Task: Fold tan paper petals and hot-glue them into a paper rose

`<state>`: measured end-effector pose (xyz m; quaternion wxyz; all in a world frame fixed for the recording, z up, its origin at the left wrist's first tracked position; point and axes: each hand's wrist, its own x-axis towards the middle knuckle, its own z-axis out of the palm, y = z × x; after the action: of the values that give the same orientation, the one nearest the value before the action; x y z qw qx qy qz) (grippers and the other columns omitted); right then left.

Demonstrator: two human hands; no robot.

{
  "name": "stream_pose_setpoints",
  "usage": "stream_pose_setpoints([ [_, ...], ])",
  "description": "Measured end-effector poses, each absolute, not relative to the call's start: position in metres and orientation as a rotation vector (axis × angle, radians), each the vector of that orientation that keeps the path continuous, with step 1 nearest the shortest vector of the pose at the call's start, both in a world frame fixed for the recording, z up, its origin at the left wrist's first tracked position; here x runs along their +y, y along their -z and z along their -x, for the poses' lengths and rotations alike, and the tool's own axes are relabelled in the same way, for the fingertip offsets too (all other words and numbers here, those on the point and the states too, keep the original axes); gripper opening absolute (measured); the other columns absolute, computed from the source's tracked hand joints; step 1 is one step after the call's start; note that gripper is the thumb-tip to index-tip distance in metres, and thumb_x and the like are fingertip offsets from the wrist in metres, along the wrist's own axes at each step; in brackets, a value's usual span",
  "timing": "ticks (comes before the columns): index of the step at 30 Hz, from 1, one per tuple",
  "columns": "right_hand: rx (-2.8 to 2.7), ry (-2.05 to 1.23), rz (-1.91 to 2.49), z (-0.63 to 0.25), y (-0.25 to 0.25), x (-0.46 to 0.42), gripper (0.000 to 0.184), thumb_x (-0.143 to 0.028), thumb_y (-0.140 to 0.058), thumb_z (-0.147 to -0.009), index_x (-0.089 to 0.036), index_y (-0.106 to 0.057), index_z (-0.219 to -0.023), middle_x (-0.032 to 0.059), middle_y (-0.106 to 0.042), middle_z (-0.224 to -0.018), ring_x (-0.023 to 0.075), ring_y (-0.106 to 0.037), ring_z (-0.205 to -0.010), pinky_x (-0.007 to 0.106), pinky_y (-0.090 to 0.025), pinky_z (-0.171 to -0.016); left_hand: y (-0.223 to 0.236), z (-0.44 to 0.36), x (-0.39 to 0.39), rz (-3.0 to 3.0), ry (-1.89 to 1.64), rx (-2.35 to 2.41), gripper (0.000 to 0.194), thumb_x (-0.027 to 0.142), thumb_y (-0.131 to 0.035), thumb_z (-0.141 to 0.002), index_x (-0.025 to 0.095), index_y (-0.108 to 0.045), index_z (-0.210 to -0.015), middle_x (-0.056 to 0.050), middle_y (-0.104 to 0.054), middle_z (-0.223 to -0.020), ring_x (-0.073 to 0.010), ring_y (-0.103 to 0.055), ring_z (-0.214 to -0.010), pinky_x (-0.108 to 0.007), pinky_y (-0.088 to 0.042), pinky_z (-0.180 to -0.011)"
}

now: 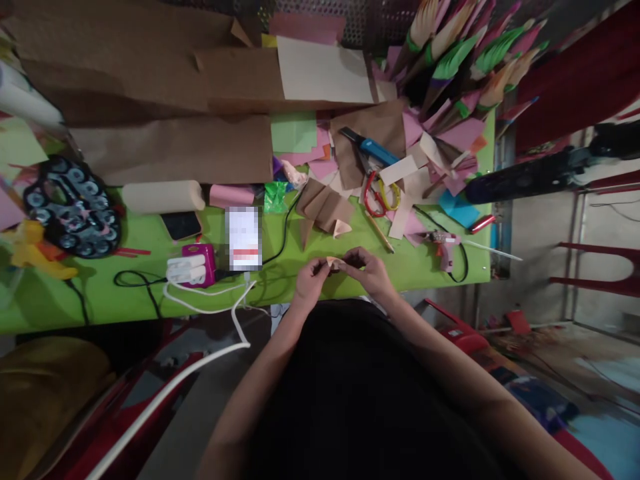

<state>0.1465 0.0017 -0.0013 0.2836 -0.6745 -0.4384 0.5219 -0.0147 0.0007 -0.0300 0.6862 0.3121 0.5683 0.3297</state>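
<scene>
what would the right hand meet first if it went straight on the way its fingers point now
Past the small light-orange piece at its fingertips, the right hand would most likely meet the left hand, just across from it; exact depth is hard to judge here.

Small paper piece (331,261) partly out of sight between the fingertips (351,269), phone screen (244,230) illegible behind pixel blur.
</scene>
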Motion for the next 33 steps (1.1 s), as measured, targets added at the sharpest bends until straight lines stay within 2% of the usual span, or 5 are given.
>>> stream_pose_setpoints([
  [6,-1.285,-1.316,1.957,-0.142,0.000,0.004,0.043,-0.063,-0.073,-0.069,-0.022,-0.062,-0.066,0.0004,-0.064,-0.059,0.0156,-0.055,-0.056,0.027,-0.041,-0.055,0.028,0.018,0.003,-0.765,-0.683,1.211,0.020,0.038,-0.071,-0.078,0.018,-0.070,-0.082,-0.003,-0.074,-0.078,-0.0181,-0.069,-0.076,-0.030,-0.054,-0.075],
  [13,-1.303,-1.362,1.925,-0.139,0.005,0.002,0.041,-0.063,-0.068,-0.073,-0.022,-0.064,-0.066,0.0001,-0.065,-0.062,0.0167,-0.057,-0.060,0.028,-0.041,-0.058,0.025,0.022,0.003,-0.687,-0.753,1.192,0.029,0.047,-0.067,-0.080,0.019,-0.069,-0.083,-0.001,-0.070,-0.075,-0.0155,-0.064,-0.074,-0.029,-0.052,-0.076],
  [20,-1.335,-1.328,1.860,-0.139,-0.002,0.001,0.033,-0.057,-0.068,-0.075,-0.024,-0.068,-0.073,0.0009,-0.069,-0.071,0.0188,-0.060,-0.067,0.030,-0.045,-0.065,0.024,0.023,0.006,-0.648,-0.731,1.200,0.024,0.042,-0.066,-0.078,0.019,-0.064,-0.073,0.002,-0.064,-0.068,-0.0141,-0.059,-0.070,-0.028,-0.048,-0.074],
  [28,-1.201,-1.336,1.847,-0.137,-0.001,0.004,0.033,-0.055,-0.070,-0.073,-0.022,-0.065,-0.074,0.0009,-0.067,-0.067,0.0174,-0.059,-0.062,0.029,-0.045,-0.060,0.014,0.019,0.007,-0.619,-0.750,1.165,0.031,0.049,-0.067,-0.079,0.018,-0.068,-0.083,-0.001,-0.069,-0.078,-0.0158,-0.063,-0.077,-0.028,-0.050,-0.076],
  [33,-1.215,-1.310,1.873,-0.138,0.003,0.003,0.034,-0.056,-0.068,-0.074,-0.022,-0.065,-0.074,0.0003,-0.066,-0.065,0.0167,-0.056,-0.060,0.028,-0.042,-0.057,0.012,0.018,0.007,-0.653,-0.726,1.066,0.038,0.043,-0.079,-0.068,0.018,-0.069,-0.095,-0.003,-0.073,-0.092,-0.0169,-0.065,-0.087,-0.030,-0.051,-0.084],
])
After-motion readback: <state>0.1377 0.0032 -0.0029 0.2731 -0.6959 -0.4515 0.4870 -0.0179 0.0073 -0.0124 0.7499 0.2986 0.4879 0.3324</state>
